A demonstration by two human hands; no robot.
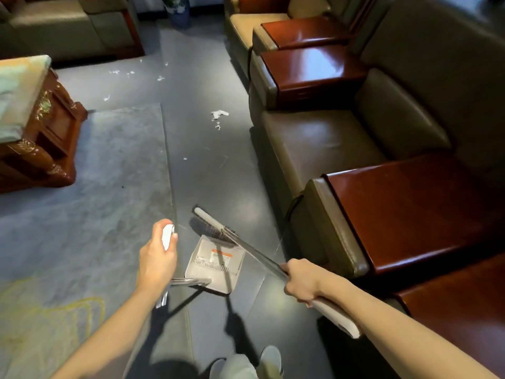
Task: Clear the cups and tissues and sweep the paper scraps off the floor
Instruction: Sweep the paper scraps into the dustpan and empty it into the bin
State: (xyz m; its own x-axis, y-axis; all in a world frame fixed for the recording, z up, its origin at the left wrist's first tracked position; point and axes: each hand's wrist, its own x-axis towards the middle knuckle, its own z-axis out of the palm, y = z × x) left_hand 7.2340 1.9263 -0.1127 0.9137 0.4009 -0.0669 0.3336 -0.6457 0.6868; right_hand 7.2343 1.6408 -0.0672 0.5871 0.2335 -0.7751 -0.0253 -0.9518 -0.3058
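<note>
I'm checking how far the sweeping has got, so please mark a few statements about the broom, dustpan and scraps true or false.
1. The right hand holds the silver-handled broom. True.
2. The grey plastic dustpan lies on a sofa seat. False: it sits on the dark floor, at the broom's head.
3. White paper scraps lie on the floor ahead. True.
4. The left hand is empty. False: it holds a white handle end.

A formal reception lounge: olive leather sofas (341, 149) with glossy red-brown wooden armrests (404, 212) line a grey floor (207, 170), near a carved wooden counter (41, 132), a rug (95, 187) and a vase (179, 12).
</note>
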